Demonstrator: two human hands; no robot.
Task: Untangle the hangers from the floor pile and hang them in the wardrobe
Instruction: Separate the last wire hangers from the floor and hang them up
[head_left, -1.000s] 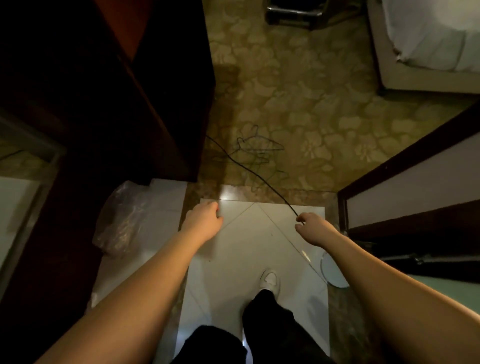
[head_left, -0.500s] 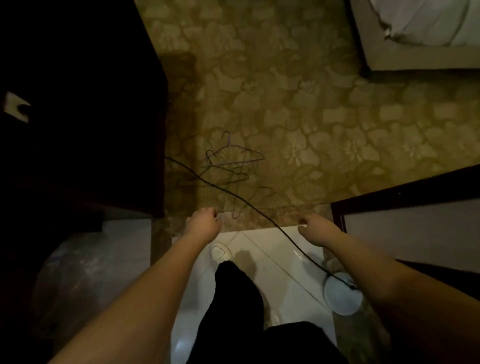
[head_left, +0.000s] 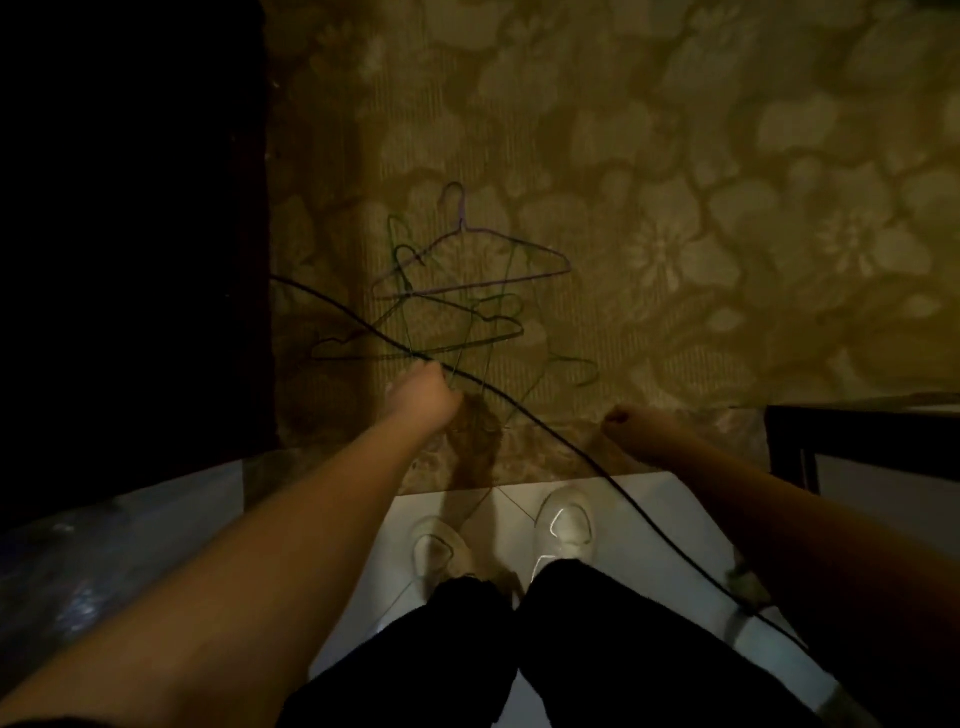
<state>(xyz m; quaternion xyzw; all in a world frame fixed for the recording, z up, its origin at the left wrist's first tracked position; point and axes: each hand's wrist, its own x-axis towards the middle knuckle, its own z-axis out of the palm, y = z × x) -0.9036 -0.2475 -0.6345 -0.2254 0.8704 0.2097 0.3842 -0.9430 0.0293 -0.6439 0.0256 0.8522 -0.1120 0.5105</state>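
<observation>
Reaching down, the left hand (head_left: 423, 397) has its fingers curled at the near edge of the tangled wire hangers (head_left: 457, 306); whether it pinches a wire cannot be told. The hangers lie on floral carpet (head_left: 675, 208) just beyond it. The right hand (head_left: 631, 423) hovers fisted, holding nothing. A black cable (head_left: 545, 434) runs between the 2 hands.

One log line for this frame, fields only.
stage: reaching | left hand: at hanger pile edge, grip unclear | right hand: curled, empty | black cable: crosses pile
</observation>
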